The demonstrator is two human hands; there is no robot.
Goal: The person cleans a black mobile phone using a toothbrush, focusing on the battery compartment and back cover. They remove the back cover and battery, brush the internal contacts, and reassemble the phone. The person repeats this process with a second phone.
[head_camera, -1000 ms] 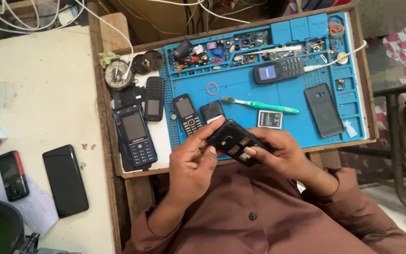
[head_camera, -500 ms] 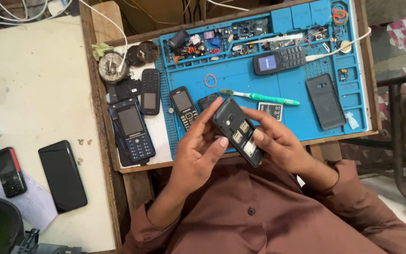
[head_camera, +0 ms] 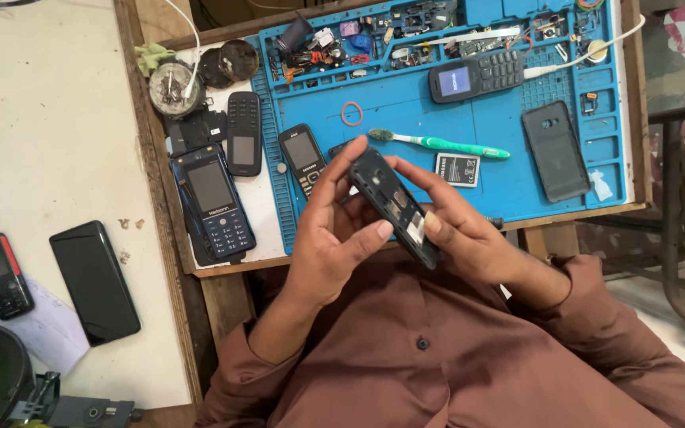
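Both hands' grip (head_camera: pixel 390 218) unchanged, opened phone (head_camera: pixel 394 208) more upright

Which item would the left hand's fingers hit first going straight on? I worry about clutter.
Probably the small black keypad phone on the blue mat, just beyond the left hand; depth is unclear.

1. Bare blue mat (head_camera: pixel 406 119) lies open between the ring (head_camera: pixel 351 113) and the upper phone (head_camera: pixel 476 78).
2. The toothbrush (head_camera: pixel 438 144) and battery (head_camera: pixel 457 169) lie across the way just beyond the hands.
3. The mat's far trays are crowded with small parts (head_camera: pixel 334 43).
4. On the pale surface (head_camera: pixel 57 143) at the left, only two phones (head_camera: pixel 93 281) lie near the front edge.
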